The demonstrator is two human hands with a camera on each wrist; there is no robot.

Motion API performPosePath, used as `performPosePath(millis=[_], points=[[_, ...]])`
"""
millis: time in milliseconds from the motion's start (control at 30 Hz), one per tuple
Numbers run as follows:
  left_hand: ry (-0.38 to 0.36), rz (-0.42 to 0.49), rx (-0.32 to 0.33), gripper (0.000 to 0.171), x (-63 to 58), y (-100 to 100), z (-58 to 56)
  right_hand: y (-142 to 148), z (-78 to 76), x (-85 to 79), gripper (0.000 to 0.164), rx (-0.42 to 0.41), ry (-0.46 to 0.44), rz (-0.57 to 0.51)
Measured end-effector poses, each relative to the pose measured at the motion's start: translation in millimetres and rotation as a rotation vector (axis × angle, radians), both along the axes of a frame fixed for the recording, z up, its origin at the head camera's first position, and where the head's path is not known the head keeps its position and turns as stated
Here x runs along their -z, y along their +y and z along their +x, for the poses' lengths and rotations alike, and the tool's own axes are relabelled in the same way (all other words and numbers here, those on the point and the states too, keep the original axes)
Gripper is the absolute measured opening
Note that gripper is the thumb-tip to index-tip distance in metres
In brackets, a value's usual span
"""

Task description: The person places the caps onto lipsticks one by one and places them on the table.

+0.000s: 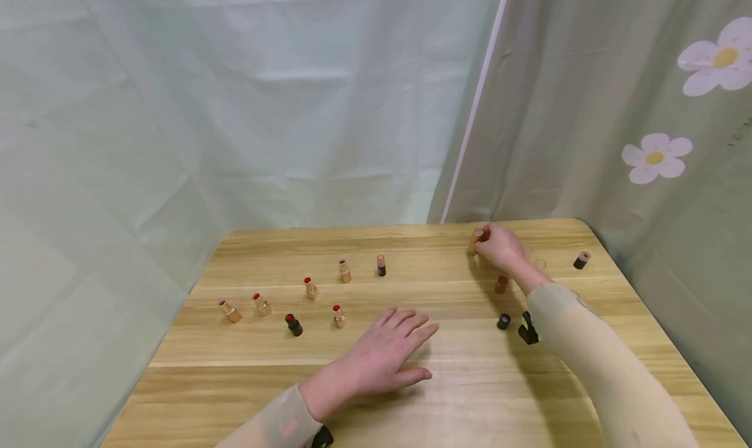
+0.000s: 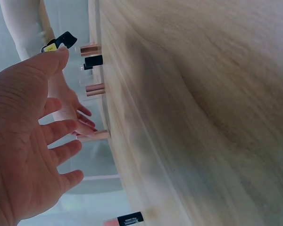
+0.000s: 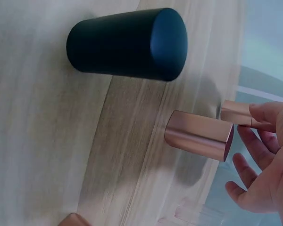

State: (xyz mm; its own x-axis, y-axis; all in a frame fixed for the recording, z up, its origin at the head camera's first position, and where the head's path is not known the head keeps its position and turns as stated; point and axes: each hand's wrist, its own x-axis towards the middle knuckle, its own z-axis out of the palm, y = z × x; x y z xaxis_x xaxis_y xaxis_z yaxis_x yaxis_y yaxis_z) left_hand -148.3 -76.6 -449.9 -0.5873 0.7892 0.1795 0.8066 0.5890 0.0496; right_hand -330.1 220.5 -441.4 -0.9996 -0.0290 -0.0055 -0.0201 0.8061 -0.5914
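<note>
At the back right of the table, my right hand [image 1: 501, 247] pinches an upright copper-coloured lipstick tube [image 1: 476, 240] between thumb and fingers. In the right wrist view the tube [image 3: 236, 112] meets the tabletop; its upper end is partly covered by the fingers. A copper-coloured cap [image 3: 198, 134] stands close to that hand, with a larger-looking black cap [image 3: 122, 44] nearer the camera. Over the middle of the table hovers my left hand [image 1: 382, 351], fingers spread, holding nothing. To its left stand several uncapped lipsticks, including a black one [image 1: 294, 325] and a gold one [image 1: 339, 316].
More lipsticks stand farther back, such as a pink-and-black one [image 1: 381, 265] and a gold one [image 1: 344, 272]. A black piece with a red top [image 1: 581, 260] is near the right edge. A transparent cap [image 1: 540, 264] stands behind the right forearm. Curtains hang behind the wooden table [image 1: 252, 383].
</note>
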Motion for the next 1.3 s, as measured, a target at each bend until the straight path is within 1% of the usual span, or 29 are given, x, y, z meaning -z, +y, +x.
performPosePath(millis=[233, 367, 467, 600, 800, 933, 1100, 1300], points=[[-0.006, -0.008, 0.014, 0.074, 1.8, 2.7, -1.2, 6.1, 0.6, 7.6, 0.033, 0.016, 0.022, 0.046], [-0.014, -0.009, 0.020, 0.074, 3.2, 4.6, -0.7, 8.9, 4.8, 8.9, 0.040, 0.008, 0.015, 0.017], [-0.018, -0.005, 0.013, 0.074, 3.7, 5.6, -0.9, 11.4, 8.9, 4.1, 0.049, 0.003, -0.004, -0.021], [-0.022, 0.003, -0.010, 0.076, 3.3, 5.9, -2.9, 16.9, 15.8, -10.1, 0.058, -0.008, -0.004, -0.041], [-0.023, 0.017, -0.067, 0.076, -2.0, 7.7, -6.8, 32.8, 32.8, -35.7, 0.061, -0.037, 0.061, -0.063], [-0.014, 0.044, -0.100, 0.076, -6.1, 9.6, -9.6, 45.3, 45.8, -46.9, 0.063, -0.046, 0.086, -0.061], [-0.003, 0.049, -0.112, 0.079, -10.9, 12.1, -13.1, 61.7, 63.6, -52.1, 0.073, -0.036, 0.111, -0.028], [0.003, 0.076, -0.113, 0.080, -18.3, 17.5, -16.2, 82.2, 82.3, -50.4, 0.070, -0.020, 0.159, 0.002]])
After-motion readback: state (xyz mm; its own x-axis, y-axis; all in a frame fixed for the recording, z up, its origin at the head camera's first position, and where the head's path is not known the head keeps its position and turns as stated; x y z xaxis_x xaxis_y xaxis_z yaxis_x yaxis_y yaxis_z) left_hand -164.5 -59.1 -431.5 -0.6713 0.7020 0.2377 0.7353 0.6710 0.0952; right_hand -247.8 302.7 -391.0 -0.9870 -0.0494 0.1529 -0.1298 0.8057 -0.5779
